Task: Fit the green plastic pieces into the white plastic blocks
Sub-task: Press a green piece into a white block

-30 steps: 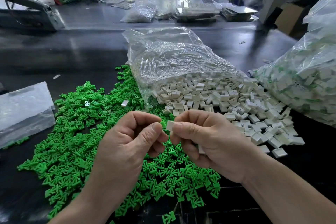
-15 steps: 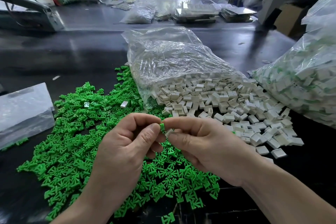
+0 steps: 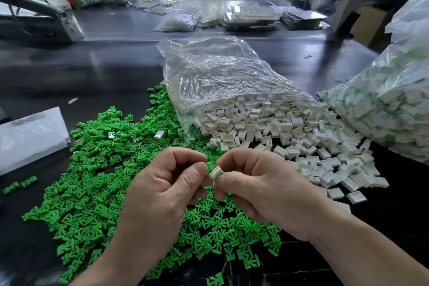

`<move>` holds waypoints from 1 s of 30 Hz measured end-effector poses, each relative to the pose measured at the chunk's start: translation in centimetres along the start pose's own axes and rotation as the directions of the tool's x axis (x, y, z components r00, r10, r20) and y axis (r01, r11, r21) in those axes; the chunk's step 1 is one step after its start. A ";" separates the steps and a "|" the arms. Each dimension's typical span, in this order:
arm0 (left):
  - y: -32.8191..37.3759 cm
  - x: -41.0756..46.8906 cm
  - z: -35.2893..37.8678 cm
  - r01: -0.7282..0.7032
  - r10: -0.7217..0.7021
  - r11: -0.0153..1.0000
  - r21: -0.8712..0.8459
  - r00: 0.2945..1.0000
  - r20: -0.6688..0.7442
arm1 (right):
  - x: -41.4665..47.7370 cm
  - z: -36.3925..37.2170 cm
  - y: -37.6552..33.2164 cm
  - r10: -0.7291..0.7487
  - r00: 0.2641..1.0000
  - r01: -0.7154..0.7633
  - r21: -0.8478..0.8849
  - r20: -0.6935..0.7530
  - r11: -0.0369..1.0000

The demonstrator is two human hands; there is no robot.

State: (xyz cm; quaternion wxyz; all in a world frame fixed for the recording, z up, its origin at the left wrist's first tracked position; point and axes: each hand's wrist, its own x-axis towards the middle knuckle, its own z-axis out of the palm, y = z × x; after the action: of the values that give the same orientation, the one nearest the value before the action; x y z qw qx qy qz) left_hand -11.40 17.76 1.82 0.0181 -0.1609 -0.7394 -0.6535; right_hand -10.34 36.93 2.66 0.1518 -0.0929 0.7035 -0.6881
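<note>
Green pieces [image 3: 92, 183] and white blocks [image 3: 290, 137] crowd the table [image 3: 104, 72]; far side bare

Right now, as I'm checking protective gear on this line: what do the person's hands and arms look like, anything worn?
Both the left hand and the right hand are bare: no gloves, rings or tape on the fingers. The left forearm and right forearm are bare too, with no sleeve, watch or wristband in view.

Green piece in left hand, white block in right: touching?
Touching. Head view: the green piece in the left hand meets the white block in the right hand, no gap visible.
</note>
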 end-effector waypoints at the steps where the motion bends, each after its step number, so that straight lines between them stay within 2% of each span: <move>1: 0.0 0.0 0.0 -0.003 0.003 1.000 0.005 1.000 0.002 | 0.0 0.0 0.1 0.001 1.000 -0.001 0.002 -0.010 1.000; 7: 0.4 -0.2 0.4 -0.037 0.035 0.998 0.057 0.999 0.023 | 0.0 -0.3 -0.1 -0.011 0.999 0.014 0.053 -0.047 0.998; 9: 0.5 -0.1 0.2 -0.034 0.034 0.999 0.017 0.999 0.038 | -0.1 -0.3 -0.2 -0.001 0.999 0.005 0.099 -0.045 0.995; 11: 0.5 0.0 0.0 0.015 -0.007 0.994 -0.105 0.997 0.072 | -0.1 -0.1 -0.3 0.019 0.999 -0.014 0.139 -0.034 0.990; 14: 0.7 0.2 -0.1 0.228 -0.132 0.886 -0.403 0.959 0.251 | -0.2 0.3 -0.5 0.043 0.999 -0.046 0.211 0.015 0.976; 17: 0.7 0.3 -0.1 0.409 -0.155 0.719 -0.562 0.882 0.444 | -0.4 0.5 -0.7 0.079 0.993 -0.101 0.311 0.084 0.945; 19: 0.7 0.4 -0.2 0.471 -0.159 0.648 -0.599 0.852 0.498 | -0.5 0.5 -0.8 0.088 0.989 -0.120 0.302 0.119 0.946; 23: 0.7 0.4 -0.4 0.545 -0.194 0.577 -0.608 0.815 0.546 | -0.5 0.5 -1.0 0.102 0.986 -0.134 0.256 0.135 0.957; 30: 0.5 0.4 -0.6 0.580 -0.214 0.547 -0.604 0.794 0.569 | -0.7 0.6 -1.2 0.109 0.986 -0.131 0.179 0.125 0.975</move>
State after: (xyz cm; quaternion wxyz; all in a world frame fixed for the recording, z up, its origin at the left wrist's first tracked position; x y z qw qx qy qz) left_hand -11.80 17.32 2.49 -0.3667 -0.1161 -0.3999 -0.8319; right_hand -9.61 36.57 3.92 0.2414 -0.0749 0.6304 -0.7340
